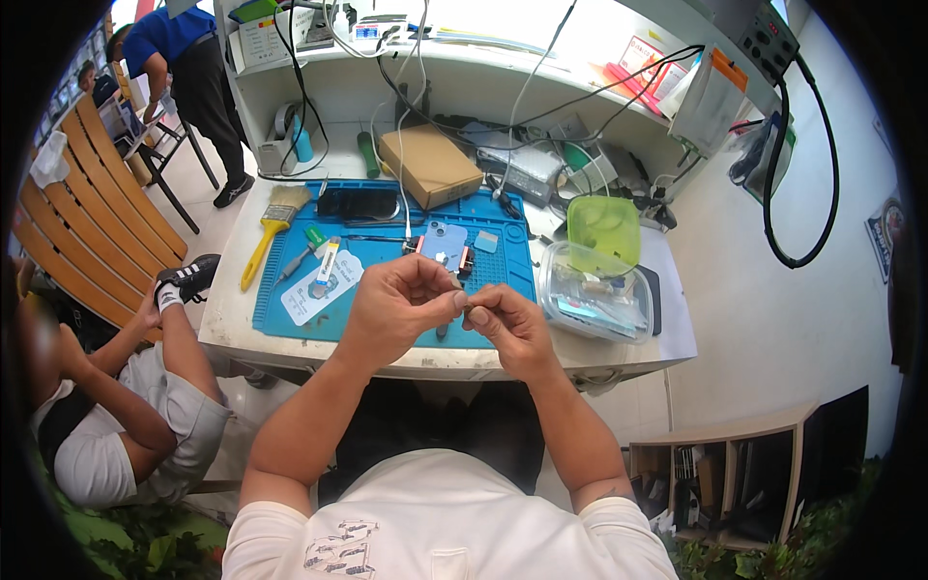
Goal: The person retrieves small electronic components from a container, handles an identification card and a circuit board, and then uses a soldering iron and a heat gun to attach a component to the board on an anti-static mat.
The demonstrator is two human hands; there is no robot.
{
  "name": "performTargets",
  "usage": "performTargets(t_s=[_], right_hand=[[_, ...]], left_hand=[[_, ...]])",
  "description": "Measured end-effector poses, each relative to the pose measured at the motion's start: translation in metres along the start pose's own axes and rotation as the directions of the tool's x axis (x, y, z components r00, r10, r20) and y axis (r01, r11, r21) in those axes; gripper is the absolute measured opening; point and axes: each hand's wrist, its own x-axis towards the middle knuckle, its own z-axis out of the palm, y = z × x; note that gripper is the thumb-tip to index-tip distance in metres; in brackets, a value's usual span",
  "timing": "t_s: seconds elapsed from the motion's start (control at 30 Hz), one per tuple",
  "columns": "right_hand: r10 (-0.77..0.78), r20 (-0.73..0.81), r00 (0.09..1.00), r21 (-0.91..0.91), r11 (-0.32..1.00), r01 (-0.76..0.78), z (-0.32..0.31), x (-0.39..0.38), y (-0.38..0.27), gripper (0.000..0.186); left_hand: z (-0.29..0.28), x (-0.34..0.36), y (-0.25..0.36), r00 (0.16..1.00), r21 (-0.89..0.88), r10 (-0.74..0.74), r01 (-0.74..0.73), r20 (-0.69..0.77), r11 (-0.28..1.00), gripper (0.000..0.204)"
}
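Pinching together over the front part of the blue mat (387, 314), as the head view showed, both hands met at their fingertips. The left hand (401, 309) and the right hand (512, 333) each had thumb and forefinger clamped on a small brownish piece (466, 308), too small to identify, raised above the mat near the tabletop's (227, 324) front edge. Both forearms crossed that edge. Just beyond the knuckles, a lavender phone (443, 242) lay mid-mat between red-and-black clamps, limiting forward room. Leftward, blue surface showed between the left wrist and a white card (319, 295); farther out, a yellow-handled brush (268, 232) lay along the mat's left edge. A cardboard box (430, 166) bounded the back edge. Rightward, a clear tub (596, 300) stood close against the mat's right edge, toward the tabletop's front right corner, with a green container (603, 232) behind, narrowing the right hand's sideways room.
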Motion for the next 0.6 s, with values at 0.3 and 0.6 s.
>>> performTargets(t_s=[0.3, 0.6], right_hand=[[-0.009, -0.071, 0.997, -0.373, 0.927, -0.018, 0.007, -0.003, -0.012, 0.014], [0.126, -0.081, 0.989, -0.331, 0.932, -0.145, 0.002, 0.000, -0.012, 0.019]], left_hand=[[-0.005, -0.006, -0.017, 0.995, 0.100, 0.099, -0.097, -0.013, 0.990, 0.017], [-0.010, 0.001, -0.027, 0.999, -0.044, 0.038, -0.038, 0.001, 0.998, 0.016]])
